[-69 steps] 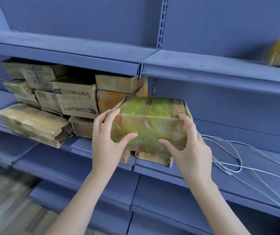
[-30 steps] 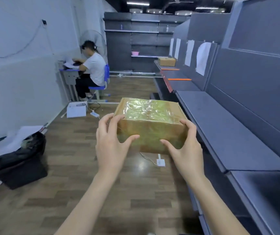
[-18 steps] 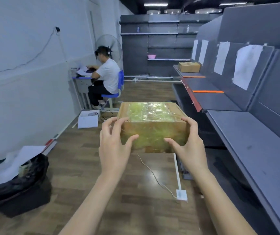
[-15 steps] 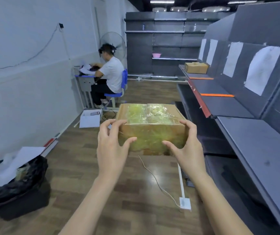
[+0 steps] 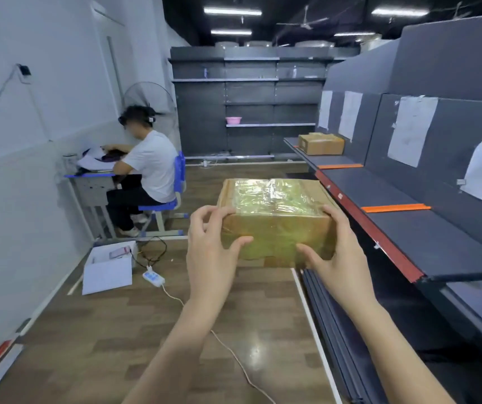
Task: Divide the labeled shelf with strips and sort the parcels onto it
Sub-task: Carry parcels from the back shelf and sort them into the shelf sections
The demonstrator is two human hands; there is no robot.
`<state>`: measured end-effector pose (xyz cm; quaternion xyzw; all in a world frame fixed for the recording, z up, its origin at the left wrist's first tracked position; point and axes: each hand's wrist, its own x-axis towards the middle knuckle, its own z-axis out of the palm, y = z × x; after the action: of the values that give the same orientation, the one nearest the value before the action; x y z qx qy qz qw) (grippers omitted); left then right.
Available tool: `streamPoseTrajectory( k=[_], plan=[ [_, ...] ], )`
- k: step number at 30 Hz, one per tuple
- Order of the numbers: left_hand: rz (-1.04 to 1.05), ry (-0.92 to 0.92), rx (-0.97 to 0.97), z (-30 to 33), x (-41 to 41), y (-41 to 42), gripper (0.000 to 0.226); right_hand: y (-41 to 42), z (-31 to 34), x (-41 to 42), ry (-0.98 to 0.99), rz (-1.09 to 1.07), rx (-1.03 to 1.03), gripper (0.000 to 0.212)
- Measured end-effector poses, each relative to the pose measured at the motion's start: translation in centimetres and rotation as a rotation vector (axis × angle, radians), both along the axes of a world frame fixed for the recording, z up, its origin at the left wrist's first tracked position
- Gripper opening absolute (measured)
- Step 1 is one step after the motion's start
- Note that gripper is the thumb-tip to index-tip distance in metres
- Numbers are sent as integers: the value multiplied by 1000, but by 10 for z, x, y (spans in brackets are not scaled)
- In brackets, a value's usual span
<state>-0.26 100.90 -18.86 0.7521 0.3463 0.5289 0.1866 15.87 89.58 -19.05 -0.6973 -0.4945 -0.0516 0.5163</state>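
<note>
Left hand (image 5: 210, 252), right hand (image 5: 340, 252) around parcel (image 5: 274, 217).

Parcel (image 5: 276, 220): between left hand (image 5: 212, 255) and right hand (image 5: 339, 255), above floor (image 5: 117, 345). Shelf (image 5: 426, 228): right; strips (image 5: 395, 208) across it, box (image 5: 320, 144) at far end.
</note>
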Motion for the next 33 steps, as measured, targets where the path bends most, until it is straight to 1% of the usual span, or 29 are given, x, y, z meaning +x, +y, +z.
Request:
streamPoseTrajectory(
  k=[3, 7, 10, 13, 16, 20, 23, 26, 30, 33],
  plan=[
    [-87, 27, 13, 10, 47, 64, 47, 51, 6, 38, 14, -73, 19, 68],
    [-168, 43, 39, 2, 109, 145, 48, 119, -4, 91, 23, -161, 23, 68],
    [-218, 32, 13, -12, 160, 209, 48, 175, -17, 137, 24, -192, 9, 69],
    [-258, -11, 29, -19, 221, 277, 48, 240, -24, 194, 5, -203, 11, 70],
    [-264, -45, 41, -13, 288, 349, 48, 311, -17, 259, 1, -205, -16, 75],
    [-336, -75, 57, 14, 372, 434, 48, 384, 8, 337, -37, -255, -45, 89],
    [-398, -97, 34, 21, 426, 477, 47, 421, 14, 383, -69, -300, -93, 99],
    [-492, -101, -25, 19, 483, 512, 49, 444, 11, 425, -101, -405, -191, 105],
    [-633, -36, -32, 19, 569, 549, 49, 464, 1, 480, -104, -612, -280, 109],
    [-749, 44, 33, 19, 631, 565, 49, 478, -11, 517, -102, -781, -282, 109]
  ],
)
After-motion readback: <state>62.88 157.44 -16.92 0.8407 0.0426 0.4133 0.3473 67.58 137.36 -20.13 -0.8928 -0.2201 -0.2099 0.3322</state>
